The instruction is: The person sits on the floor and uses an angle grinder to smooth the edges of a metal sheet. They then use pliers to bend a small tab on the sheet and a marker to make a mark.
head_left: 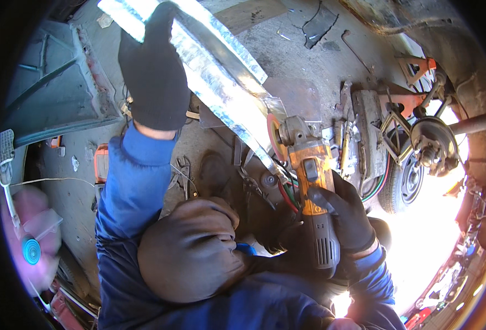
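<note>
My right hand (348,212), in a black glove, is wrapped round the body of an orange and black angle grinder (311,170). The grinder's reddish disc (276,137) is at the near end of a long, shiny sheet-metal channel (221,91); whether it touches the metal I cannot tell. Up at the far left, my left hand (156,71), also gloved in black, grips the channel near its other end, fingers over its edge. The channel slants from upper left down toward the grinder. Glare washes out part of its surface.
Pliers (255,186) and a wrench (185,175) lie on the floor near my knee (190,250). At right are a wheel hub (434,147), a tire (402,187) and an orange jack stand (418,69). A fan (31,250) and a dark metal panel (61,82) stand at left.
</note>
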The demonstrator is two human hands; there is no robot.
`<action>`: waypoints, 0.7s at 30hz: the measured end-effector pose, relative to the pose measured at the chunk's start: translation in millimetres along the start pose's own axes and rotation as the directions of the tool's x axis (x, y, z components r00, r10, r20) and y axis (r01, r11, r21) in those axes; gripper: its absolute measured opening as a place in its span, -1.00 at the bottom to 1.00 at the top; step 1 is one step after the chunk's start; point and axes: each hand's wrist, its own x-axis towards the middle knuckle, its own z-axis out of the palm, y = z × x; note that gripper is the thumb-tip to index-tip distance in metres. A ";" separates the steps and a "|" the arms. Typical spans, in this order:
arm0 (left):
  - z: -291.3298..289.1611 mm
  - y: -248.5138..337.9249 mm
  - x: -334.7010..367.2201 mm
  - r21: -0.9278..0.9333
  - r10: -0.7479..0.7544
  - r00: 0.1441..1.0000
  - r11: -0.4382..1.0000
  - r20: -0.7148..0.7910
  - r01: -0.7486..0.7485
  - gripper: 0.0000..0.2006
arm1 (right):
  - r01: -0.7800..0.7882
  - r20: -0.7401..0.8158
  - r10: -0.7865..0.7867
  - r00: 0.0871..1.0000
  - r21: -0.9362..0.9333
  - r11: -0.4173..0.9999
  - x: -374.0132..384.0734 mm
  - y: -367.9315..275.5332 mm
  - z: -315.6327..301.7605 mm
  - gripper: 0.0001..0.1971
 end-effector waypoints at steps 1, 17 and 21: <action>-2.3 2.0 -4.0 0.016 0.002 0.999 1.000 -0.039 -0.001 -0.41 | 0.003 0.004 -0.003 1.000 -0.006 1.000 -1.7 2.3 0.4 -0.49; -18.5 43.5 -15.8 0.077 0.086 0.994 0.994 -0.068 -0.081 -0.39 | -0.020 0.024 0.019 1.000 0.034 0.999 10.3 15.8 4.7 -0.42; -15.7 39.1 -16.9 0.069 0.075 0.996 0.995 -0.053 -0.071 -0.37 | 0.025 0.015 -0.025 1.000 0.014 1.000 9.0 20.7 5.7 -0.43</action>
